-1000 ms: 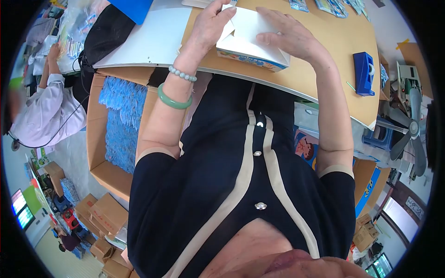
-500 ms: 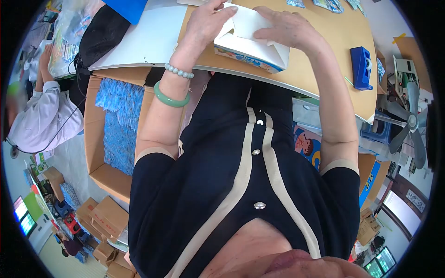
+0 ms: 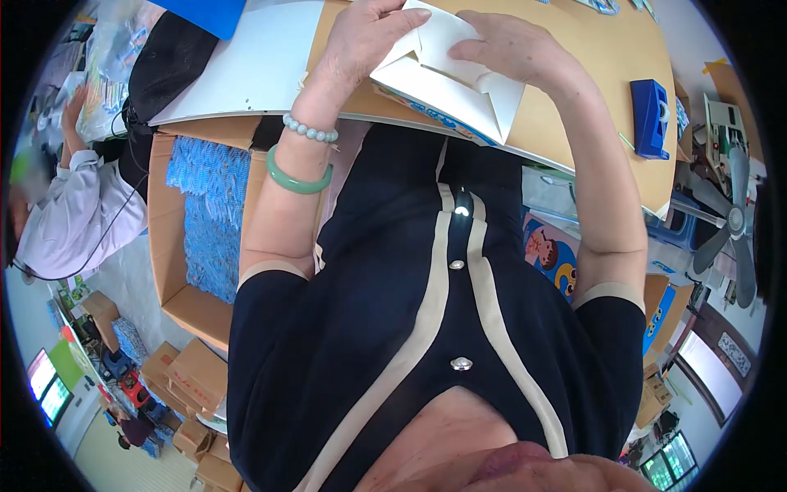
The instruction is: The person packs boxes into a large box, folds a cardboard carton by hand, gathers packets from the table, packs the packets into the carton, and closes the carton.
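A small carton (image 3: 447, 90), white inside with a blue printed side, lies at the table's near edge between my hands. Its flaps stand partly up and an opening shows along the near side. My left hand (image 3: 365, 37) holds the carton's left end, thumb on the white panel, with its other fingertips partly cut off by the top of the frame. My right hand (image 3: 516, 49) rests at the far right side of the carton, its thumb and fingers apart over the white flap.
A blue tape dispenser (image 3: 649, 119) stands on the table (image 3: 607, 98) at the right. An open cardboard box (image 3: 168, 238) of blue packets is below left. A co-worker in a pale shirt (image 3: 82, 209) is at far left. A black bag (image 3: 168, 66) lies at upper left.
The carton has tilted and its right end has swung nearer to my body, with its flaps opened wider. My right thumb has slid up off the near part of the panel.
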Motion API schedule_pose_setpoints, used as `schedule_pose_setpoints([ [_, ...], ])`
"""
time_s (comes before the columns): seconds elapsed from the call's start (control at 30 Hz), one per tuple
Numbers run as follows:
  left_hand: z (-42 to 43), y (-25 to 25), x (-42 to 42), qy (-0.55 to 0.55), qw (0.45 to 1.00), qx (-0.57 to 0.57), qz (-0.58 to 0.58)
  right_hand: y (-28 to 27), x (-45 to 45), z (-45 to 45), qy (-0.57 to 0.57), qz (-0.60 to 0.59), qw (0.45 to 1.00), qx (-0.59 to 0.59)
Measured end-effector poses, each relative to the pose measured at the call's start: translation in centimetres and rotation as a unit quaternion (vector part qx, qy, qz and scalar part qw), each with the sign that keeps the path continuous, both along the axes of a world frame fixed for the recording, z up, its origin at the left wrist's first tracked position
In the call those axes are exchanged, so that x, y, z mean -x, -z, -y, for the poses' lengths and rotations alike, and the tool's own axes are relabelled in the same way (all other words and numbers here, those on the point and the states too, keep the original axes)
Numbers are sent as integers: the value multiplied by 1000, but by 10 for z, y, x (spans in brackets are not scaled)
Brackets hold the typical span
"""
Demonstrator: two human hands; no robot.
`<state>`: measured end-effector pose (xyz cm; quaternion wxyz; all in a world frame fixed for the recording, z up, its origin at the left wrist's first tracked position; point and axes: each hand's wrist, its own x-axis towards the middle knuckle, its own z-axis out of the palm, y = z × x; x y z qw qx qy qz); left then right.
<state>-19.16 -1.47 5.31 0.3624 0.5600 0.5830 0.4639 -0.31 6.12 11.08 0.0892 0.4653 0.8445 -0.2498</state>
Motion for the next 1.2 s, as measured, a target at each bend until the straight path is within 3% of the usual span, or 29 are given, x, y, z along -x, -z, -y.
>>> schedule_pose_setpoints([
  [0.07,-1,-1,2,4,1000,3,-16,-31,4,5,-67,95,993,29],
  [0.17,-3,1,4,4,999,4,-45,-17,-12,4,-97,69,992,33],
  [0.23,-3,6,0,-3,1000,-15,1,-6,-21,2,-115,57,991,38],
  [0.37,1,-1,1,-9,999,27,35,15,-26,-4,-104,-26,990,89],
  [0.47,4,1,5,-10,998,42,44,25,-22,5,25,-180,966,185],
  [0.57,9,3,6,-4,998,21,55,15,-20,13,16,-136,978,156],
  [0.67,29,-4,-2,-54,988,34,141,26,-29,8,-2,-98,988,117],
  [0.83,73,26,-15,-66,993,15,98,32,-34,26,-94,-83,992,26],
  [0.9,71,53,-25,-89,956,-54,273,31,-30,37,-133,-92,987,5],
  [0.93,72,54,-29,-97,925,-91,356,30,-30,38,-122,-132,981,68],
  [1.0,80,36,-34,-119,930,-118,328,27,-32,42,-96,-207,955,190],
  [1.03,83,21,-37,-139,933,-145,300,24,-32,46,-98,-205,956,187],
  [1.13,82,14,-42,-142,937,-168,273,12,-26,59,58,-276,928,243],
  [1.2,78,19,-44,-105,944,-145,276,23,-27,56,48,-251,943,214],
])
